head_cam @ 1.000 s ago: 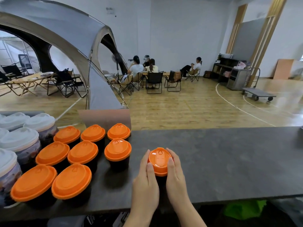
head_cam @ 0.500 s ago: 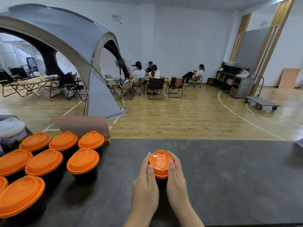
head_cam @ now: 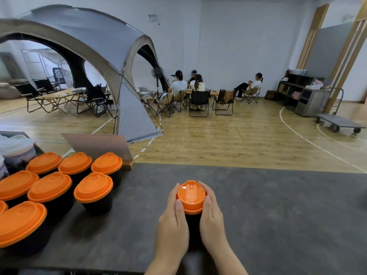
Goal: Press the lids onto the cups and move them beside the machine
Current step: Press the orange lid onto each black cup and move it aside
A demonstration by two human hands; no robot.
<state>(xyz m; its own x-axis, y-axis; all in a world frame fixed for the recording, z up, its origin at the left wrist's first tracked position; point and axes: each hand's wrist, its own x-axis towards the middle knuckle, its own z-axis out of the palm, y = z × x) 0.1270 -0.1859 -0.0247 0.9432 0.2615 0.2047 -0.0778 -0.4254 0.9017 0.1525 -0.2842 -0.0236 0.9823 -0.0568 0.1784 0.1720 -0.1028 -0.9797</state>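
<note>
A black cup with an orange lid (head_cam: 191, 196) stands on the dark counter (head_cam: 278, 215) in front of me. My left hand (head_cam: 173, 221) wraps its left side and my right hand (head_cam: 212, 219) wraps its right side, thumbs resting on the lid's rim. The cup's body is mostly hidden between my palms. To the left stand several more black cups with orange lids (head_cam: 93, 188) in rows.
Cups with white lids (head_cam: 15, 144) sit at the far left edge. A tilted metal sign plate (head_cam: 99, 145) on a wooden base stands behind the orange cups. Beyond the counter are a wooden floor, a grey tent, folding chairs and seated people.
The view has swung up and to the right, then slightly back left. Both hands have stayed clasped around the same cup and lid.
</note>
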